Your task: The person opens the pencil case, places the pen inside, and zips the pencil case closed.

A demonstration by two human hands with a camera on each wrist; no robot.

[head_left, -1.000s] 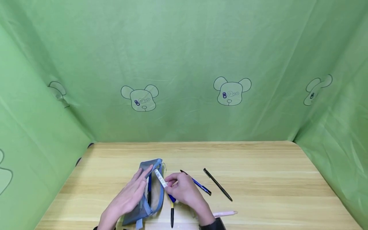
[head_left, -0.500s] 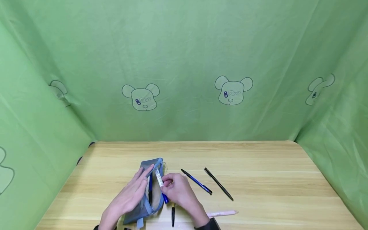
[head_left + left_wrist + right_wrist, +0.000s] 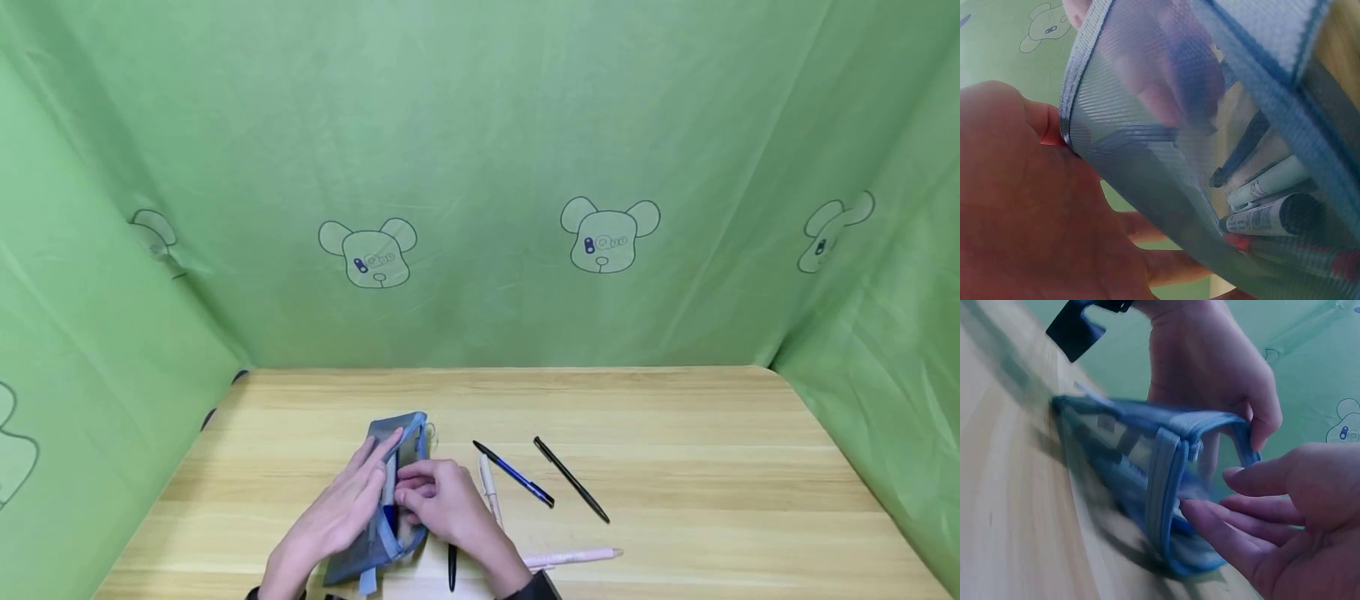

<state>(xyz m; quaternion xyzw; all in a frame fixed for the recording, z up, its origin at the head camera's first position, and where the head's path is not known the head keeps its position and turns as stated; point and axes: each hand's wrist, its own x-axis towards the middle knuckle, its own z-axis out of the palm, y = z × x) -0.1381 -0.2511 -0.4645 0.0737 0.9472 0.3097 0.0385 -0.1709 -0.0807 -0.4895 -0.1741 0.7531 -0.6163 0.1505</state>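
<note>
A blue mesh pencil case (image 3: 352,558) stands tilted on the table with its zipped mouth spread. My left hand (image 3: 333,512) grips its upper rim, thumb on one side and fingers on the other in the right wrist view. Reaching into the mouth, my right hand (image 3: 450,500) has its thumb and fingers apart, with nothing visibly pinched in the right wrist view. Beside its fingertips, a white marker with a blue end (image 3: 389,515) lies inside the case. Through the mesh in the left wrist view I see a black-capped marker (image 3: 1272,215) and several other pens.
On the wooden table (image 3: 712,467), right of the hands, lie a blue-and-black pen (image 3: 517,477), a black pen (image 3: 572,479), a white pen (image 3: 488,483) and a pink pen (image 3: 581,556). A black-ended pen (image 3: 452,568) sits below the right hand. Green cloth (image 3: 480,125) surrounds the table.
My right hand has moved left into the case's mouth, and the white-and-blue marker it held is now inside and released. The left hand stays on the case. The white pen has come into view.
</note>
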